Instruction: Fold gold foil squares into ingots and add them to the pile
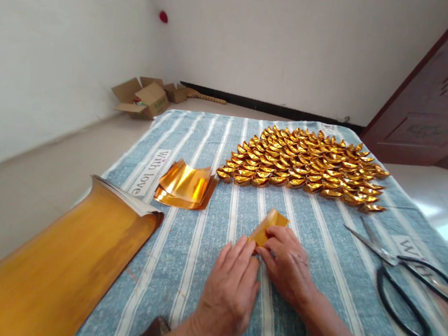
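A small piece of gold foil paper [268, 224] lies folded on the blue striped cloth [197, 242]. My right hand [288, 263] pinches its near edge with thumb and fingers. My left hand [229, 294] presses flat on the cloth, its fingertips on the paper's lower left corner. Beyond the hands, several folded gold paper ingots [305, 165] sit in neat rows. A small stack of cut gold sheets [186, 185] lies to the left of the ingots.
A large curled stack of gold paper [56, 261] overhangs the near left. Black scissors [401, 271] lie shut on the right. Open cardboard boxes [144, 98] stand on the floor by the far wall. A dark wooden door [446, 93] is at the right.
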### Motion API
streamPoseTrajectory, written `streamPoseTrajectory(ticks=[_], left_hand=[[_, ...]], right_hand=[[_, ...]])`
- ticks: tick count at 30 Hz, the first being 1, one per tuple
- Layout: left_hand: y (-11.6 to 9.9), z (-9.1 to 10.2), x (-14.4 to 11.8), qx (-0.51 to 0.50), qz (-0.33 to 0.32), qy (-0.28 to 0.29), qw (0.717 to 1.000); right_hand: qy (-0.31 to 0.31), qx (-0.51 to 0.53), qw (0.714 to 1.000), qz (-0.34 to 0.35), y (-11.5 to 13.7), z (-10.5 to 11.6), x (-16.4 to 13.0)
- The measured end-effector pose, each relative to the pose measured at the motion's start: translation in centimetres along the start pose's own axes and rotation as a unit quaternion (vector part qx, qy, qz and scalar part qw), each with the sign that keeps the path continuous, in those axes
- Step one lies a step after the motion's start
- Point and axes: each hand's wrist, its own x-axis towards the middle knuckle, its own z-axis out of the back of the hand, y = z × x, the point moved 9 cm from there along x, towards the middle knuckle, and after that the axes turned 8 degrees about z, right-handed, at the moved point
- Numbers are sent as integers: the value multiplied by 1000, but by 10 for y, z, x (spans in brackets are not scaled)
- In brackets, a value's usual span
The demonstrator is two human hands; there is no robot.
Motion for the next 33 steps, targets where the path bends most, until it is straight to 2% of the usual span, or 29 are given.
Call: streamPoseTrajectory(ticks=[3,9,17,33], left_hand=[[-11,-12,-11,19,-24,33,999],[-8,-20,-16,13,-15,39,999],[-5,-27,-19,31,-7,70,997],[-8,-27,-18,66,-11,63,996]], right_hand=[[-7,-3,1000,0,0,1,0],[-3,-1,1000,-4,0,1,1],[-4,-3,1000,-4,0,0,0],[-1,-7,1000,-10,1,1,1]])
